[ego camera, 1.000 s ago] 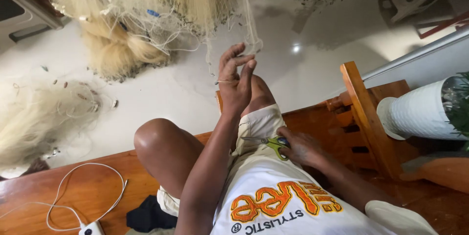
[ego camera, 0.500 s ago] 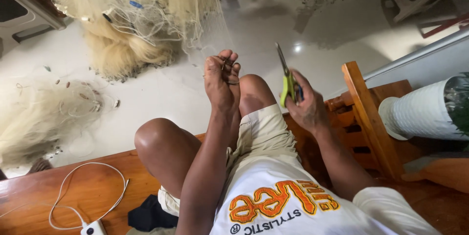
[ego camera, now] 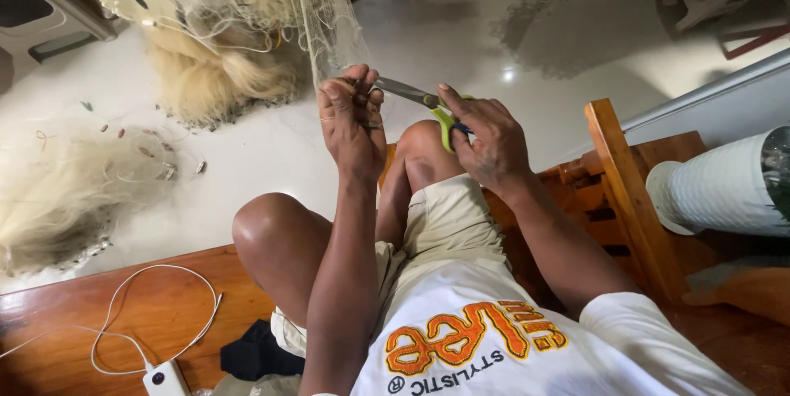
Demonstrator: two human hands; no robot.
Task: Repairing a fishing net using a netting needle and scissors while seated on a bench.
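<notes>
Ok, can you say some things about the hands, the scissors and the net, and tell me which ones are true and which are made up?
1. The right hand holds scissors with green handles. True.
2. The left hand lies flat on the knee. False: it is raised, pinching the fishing net.
3. The scissor blades point toward the left hand. True.
4. The white cable is wrapped around the scissors. False: it lies on the wooden bench.
5. The net is bright red. False: it is pale.

The left hand (ego camera: 352,120) is raised in front of the knees, fingers curled into a tight pinch. The right hand (ego camera: 485,143) is held just beside it, fingers closed, forearm bent inward.
</notes>
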